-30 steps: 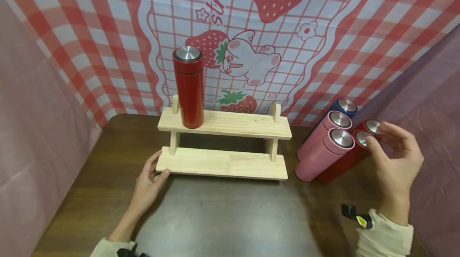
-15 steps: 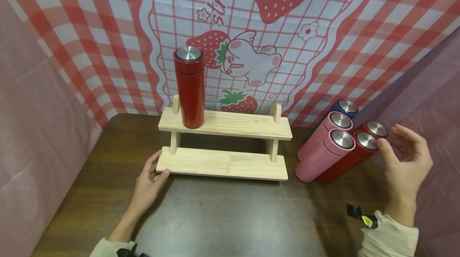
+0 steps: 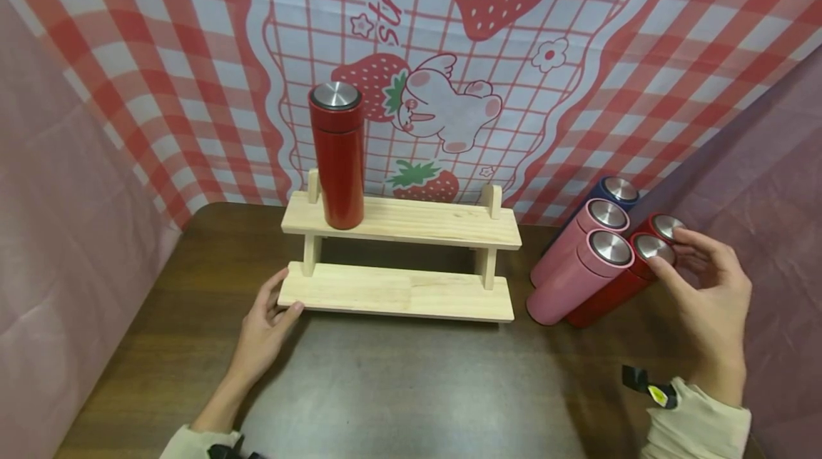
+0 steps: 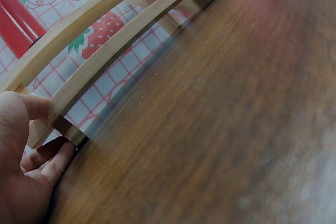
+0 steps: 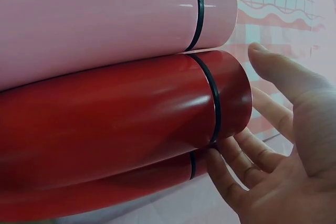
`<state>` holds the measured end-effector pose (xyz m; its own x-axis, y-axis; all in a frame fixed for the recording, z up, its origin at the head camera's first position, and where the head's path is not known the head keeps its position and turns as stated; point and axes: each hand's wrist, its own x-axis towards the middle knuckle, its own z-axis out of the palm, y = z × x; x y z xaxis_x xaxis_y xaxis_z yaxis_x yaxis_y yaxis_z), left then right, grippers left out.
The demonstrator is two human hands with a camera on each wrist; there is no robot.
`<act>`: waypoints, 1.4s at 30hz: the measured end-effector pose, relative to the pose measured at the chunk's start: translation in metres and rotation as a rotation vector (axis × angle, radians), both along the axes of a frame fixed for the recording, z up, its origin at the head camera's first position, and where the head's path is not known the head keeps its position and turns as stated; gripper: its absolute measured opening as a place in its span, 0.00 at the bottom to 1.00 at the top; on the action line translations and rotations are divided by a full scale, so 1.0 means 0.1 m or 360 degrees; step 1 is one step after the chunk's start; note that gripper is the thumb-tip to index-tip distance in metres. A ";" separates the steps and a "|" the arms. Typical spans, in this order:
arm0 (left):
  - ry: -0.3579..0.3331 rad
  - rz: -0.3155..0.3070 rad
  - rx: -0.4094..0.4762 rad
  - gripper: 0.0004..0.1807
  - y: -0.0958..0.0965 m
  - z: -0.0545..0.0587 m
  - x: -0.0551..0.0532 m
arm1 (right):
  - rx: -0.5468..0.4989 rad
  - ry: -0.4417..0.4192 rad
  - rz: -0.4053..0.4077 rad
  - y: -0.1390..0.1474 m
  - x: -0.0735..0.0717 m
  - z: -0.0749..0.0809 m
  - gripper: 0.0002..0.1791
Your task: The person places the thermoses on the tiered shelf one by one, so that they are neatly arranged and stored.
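My left hand (image 3: pixel 266 327) pinches the left end of a two-tier wooden display rack (image 3: pixel 398 293), thumb over the lower shelf and fingers below it in the left wrist view. A red thermos (image 3: pixel 340 166) stands upright at the left of the upper shelf. At the right, my right hand (image 3: pixel 716 302) is spread around the top of the nearer red thermos (image 5: pixel 131 119). Its thumb (image 5: pixel 278 69) stands off the cap, and the fingertips are at the cap's far side, between it and another red thermos (image 5: pixel 157 184).
Two pink thermoses (image 3: pixel 581 277) stand tight against the red ones, with a blue thermos (image 3: pixel 619 190) behind. A strawberry-print cloth (image 3: pixel 475 102) hangs behind the rack, and pink cloth (image 3: pixel 64 230) lines both sides of the brown table (image 3: pixel 411 387).
My right hand drew back to the right from the red thermoses, then came in again over the nearer one's cap. The left hand and the rack stay as they were.
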<state>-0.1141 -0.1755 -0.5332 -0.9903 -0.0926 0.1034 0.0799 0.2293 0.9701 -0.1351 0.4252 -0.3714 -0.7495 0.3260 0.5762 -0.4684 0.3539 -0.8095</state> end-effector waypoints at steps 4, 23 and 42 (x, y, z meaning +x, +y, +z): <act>-0.0006 0.0010 0.0004 0.39 0.00 0.00 0.00 | 0.0140 -0.0185 -0.0199 -0.02 0.02 0.03 0.31; 0.0082 0.0028 -0.0017 0.38 0.00 -0.04 0.01 | 0.0443 -0.0557 -0.0403 -0.06 0.10 0.06 0.37; 0.0119 0.0040 -0.0008 0.38 0.00 -0.05 0.01 | 0.0480 -0.0618 -0.0475 -0.09 0.09 0.10 0.38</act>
<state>-0.1134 -0.1758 -0.5385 -0.9772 -0.1167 0.1776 0.1463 0.2372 0.9604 -0.1260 0.4161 -0.3613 -0.8253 0.4198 0.3777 -0.0015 0.6672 -0.7449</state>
